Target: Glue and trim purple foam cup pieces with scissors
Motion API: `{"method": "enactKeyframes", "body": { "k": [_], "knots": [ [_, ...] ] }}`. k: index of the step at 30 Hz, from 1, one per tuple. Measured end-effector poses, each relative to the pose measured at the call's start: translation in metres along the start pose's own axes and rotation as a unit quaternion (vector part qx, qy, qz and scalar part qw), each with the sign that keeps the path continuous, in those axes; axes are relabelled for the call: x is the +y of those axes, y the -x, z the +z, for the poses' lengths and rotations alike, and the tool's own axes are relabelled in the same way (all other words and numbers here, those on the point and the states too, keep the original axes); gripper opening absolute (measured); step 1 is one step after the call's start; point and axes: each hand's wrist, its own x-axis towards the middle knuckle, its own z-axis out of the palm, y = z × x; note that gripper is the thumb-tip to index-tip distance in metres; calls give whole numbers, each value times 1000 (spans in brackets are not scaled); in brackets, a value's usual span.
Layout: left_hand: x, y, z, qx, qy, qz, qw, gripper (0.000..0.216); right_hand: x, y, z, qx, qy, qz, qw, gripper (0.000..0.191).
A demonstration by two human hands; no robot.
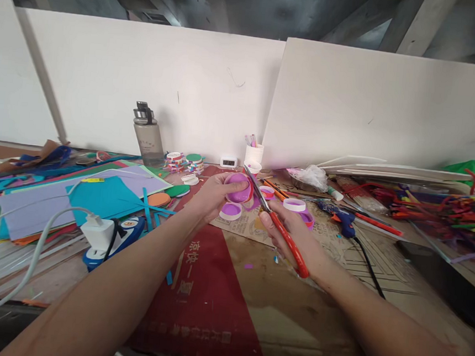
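Observation:
My left hand [215,195] is closed around a round purple disc with a red rim [238,187], held up above the table. My right hand [294,241] grips red-handled scissors [277,226]; the blades point up and left and meet the disc's right edge. Just below the disc, a smaller purple-and-white ring [230,211] lies on brown printed paper [245,226]. Other rings, one white [294,204] and one pink [267,191], sit just beyond the scissors.
Coloured paper sheets [73,199] and a white charger with cable [99,232] lie left. A grey water bottle [147,135], a small clock [228,161] and a white pen cup [253,153] stand by the back wall. A blue glue gun [344,220] and piled pipe cleaners [446,213] lie right.

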Motion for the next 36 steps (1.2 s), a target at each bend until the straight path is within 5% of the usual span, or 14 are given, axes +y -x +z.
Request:
{"method": "enactKeyframes", "body": {
  "k": [8, 19, 29, 36],
  "knots": [
    [-8, 2, 5, 45, 101, -13, 994, 19, 9, -4, 3, 28, -26, -6, 999, 30],
    [-13, 4, 7, 48, 109, -8, 993, 26, 6, -3, 5, 25, -7, -13, 1000, 29],
    [-15, -3, -8, 114, 95, -38, 988, 23, 18, -11, 1, 37, -48, 21, 998, 35],
    [-14, 4, 2, 89, 111, -28, 989, 31, 16, -8, 7, 77, -8, -13, 997, 28]
  ]
}}
